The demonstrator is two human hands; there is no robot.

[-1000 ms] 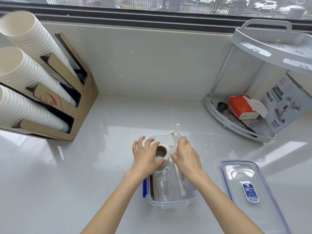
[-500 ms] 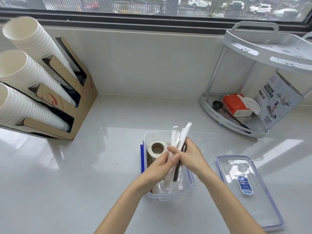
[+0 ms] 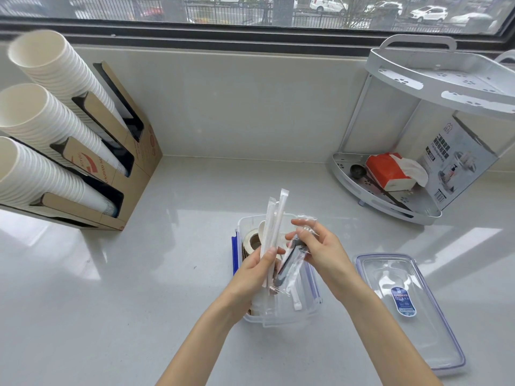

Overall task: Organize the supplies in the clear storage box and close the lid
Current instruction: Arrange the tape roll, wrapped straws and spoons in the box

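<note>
Straws (image 3: 274, 229) pinched in left hand (image 3: 250, 270) above box (image 3: 281, 316) | right hand (image 3: 320, 250) grips wrapped utensils (image 3: 289, 260) | light, slippery film: hold mid-length | lid (image 3: 412, 310) on tabletop, off

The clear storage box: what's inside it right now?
Inside the clear storage box: a tape roll at the far left end and a wrapped white piece near the front. The hands and the wrapped straws they hold above it cover the middle, so anything there stays hidden.
</note>
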